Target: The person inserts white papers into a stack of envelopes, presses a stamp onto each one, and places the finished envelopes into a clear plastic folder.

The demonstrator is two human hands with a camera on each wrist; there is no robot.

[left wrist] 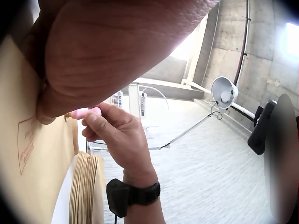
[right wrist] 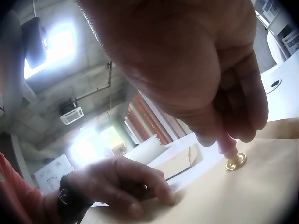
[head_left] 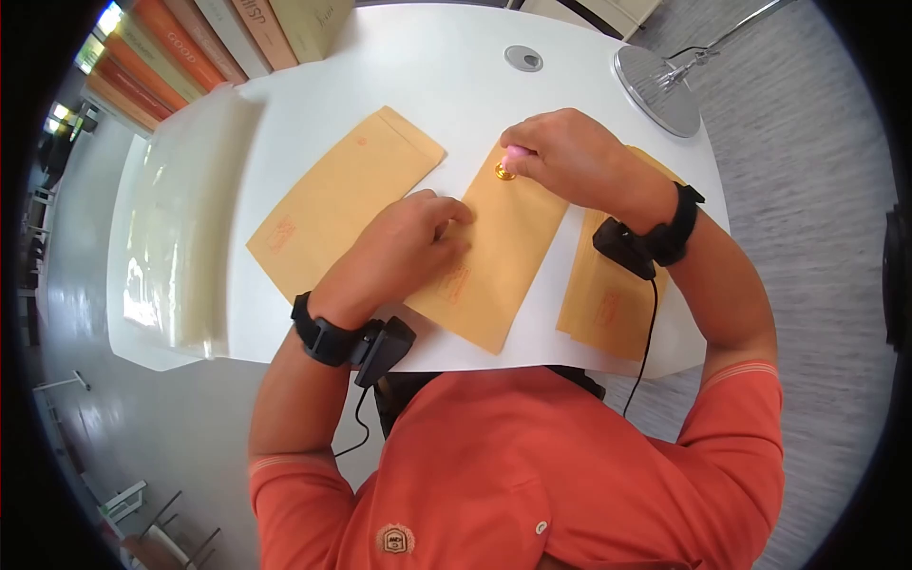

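My right hand (head_left: 575, 157) pinches the pink handle (right wrist: 227, 144) of a seal stamp between thumb and fingers. The stamp's round brass head (right wrist: 236, 162) is right at the paper near the upper end of a brown kraft envelope (head_left: 518, 237). Lower on that same envelope rests my left hand (head_left: 404, 247), its fingers loosely bent and fingertips on the paper. Red printed characters show beside it. In the left wrist view, the left hand's palm side (left wrist: 107, 51) fills the top and covers part of the envelope.
Left of the middle lies a second kraft envelope (head_left: 342, 180) with a small red mark near its flap. A stack of envelopes (head_left: 594, 309) sits under the right forearm. Clear plastic sheeting (head_left: 180, 228), a row of books (head_left: 204, 47) and a lamp base (head_left: 655, 90) edge the white table (head_left: 437, 47).
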